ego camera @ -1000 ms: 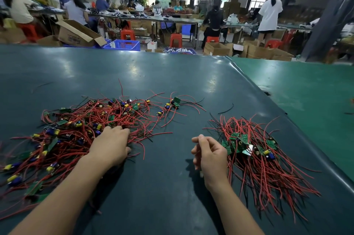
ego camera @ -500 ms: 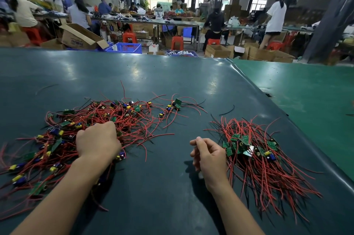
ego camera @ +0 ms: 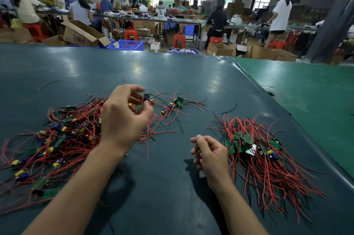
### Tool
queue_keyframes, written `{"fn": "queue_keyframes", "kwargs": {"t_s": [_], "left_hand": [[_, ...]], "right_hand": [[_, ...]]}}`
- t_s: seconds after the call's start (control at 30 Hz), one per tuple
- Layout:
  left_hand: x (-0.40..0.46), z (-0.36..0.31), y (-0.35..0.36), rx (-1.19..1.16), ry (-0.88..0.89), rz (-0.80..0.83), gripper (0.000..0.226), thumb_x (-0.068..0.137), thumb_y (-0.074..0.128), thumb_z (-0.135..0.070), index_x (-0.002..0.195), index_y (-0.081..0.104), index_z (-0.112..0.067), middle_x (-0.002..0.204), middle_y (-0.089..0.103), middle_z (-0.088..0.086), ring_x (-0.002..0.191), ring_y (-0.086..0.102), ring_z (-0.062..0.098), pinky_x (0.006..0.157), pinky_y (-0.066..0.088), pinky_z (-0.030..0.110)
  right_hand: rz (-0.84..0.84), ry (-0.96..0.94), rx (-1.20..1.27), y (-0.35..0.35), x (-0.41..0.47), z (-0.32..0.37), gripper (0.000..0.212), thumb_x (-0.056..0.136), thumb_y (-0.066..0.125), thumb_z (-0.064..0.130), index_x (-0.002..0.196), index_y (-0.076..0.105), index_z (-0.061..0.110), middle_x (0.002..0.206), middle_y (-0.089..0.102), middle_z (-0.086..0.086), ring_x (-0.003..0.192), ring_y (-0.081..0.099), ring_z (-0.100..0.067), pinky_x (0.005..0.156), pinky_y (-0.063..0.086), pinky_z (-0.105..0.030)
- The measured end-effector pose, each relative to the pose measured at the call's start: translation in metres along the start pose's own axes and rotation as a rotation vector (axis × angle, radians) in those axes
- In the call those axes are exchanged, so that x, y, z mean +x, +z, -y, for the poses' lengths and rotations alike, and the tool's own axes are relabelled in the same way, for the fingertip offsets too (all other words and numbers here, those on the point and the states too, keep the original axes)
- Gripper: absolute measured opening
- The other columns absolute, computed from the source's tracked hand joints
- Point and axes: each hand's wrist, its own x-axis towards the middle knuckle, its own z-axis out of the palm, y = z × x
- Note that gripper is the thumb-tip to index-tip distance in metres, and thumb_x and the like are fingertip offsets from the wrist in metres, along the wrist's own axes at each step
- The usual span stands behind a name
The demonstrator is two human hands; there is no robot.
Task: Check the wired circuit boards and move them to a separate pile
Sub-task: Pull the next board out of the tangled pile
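Observation:
A large tangle of wired circuit boards (ego camera: 65, 135), with red and black leads and blue-and-yellow parts, is spread over the left of the dark table (ego camera: 172, 74). A second, neater pile of boards (ego camera: 254, 148) lies at the right with its wires fanned toward me. My left hand (ego camera: 122, 118) is lifted above the left tangle, and its thumb and curled fingers pinch a small wired board (ego camera: 142, 102), blurred, by its top. My right hand (ego camera: 210, 154) rests on the table just left of the right pile, fingers loosely curled and empty.
A few boards (ego camera: 174, 104) trail off the left tangle toward the middle. A loose black wire (ego camera: 229, 109) lies behind the right pile. A lighter green table (ego camera: 306, 93) adjoins on the right. People, cardboard boxes and blue crates fill the workshop beyond the far edge.
My left hand has risen out of the left tangle and moved forward and right, now pinching a board. The right hand has stayed in place beside the right pile.

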Motion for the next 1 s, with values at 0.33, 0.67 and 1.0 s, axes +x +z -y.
{"fn": "queue_keyframes", "kwargs": {"t_s": [0.33,0.67,1.0], "left_hand": [[-0.049,-0.034,0.069,-0.812,-0.506,0.245,0.039,0.084,0.06,0.013,0.1,0.072,-0.02,0.073,0.067,-0.013,0.062,0.061,0.003,0.059,0.052,0.017],[-0.09,0.0,0.086,-1.201,-0.968,0.365,0.024,0.069,0.07,-0.012,0.092,0.066,-0.006,0.08,0.068,0.011,0.065,0.066,0.017,0.061,0.055,0.024],[-0.093,0.001,0.087,-1.194,-0.906,0.485,0.02,0.071,0.073,-0.023,0.083,0.069,-0.006,0.072,0.069,0.012,0.051,0.062,0.015,0.052,0.05,0.02]], "right_hand": [[0.282,0.061,0.2,0.008,-0.006,0.004,0.039,0.081,0.066,0.031,0.115,0.064,0.012,0.079,0.07,-0.004,0.047,0.059,-0.018,0.034,0.043,-0.022],[0.011,-0.01,0.181,0.007,0.001,-0.002,0.024,0.077,0.069,0.035,0.091,0.079,0.018,0.062,0.063,0.0,0.053,0.051,-0.014,0.046,0.043,-0.023],[-0.009,0.07,0.319,0.0,0.005,0.004,0.017,0.071,0.075,0.023,0.082,0.079,0.01,0.076,0.072,-0.004,0.049,0.056,-0.011,0.043,0.044,-0.02]]}}
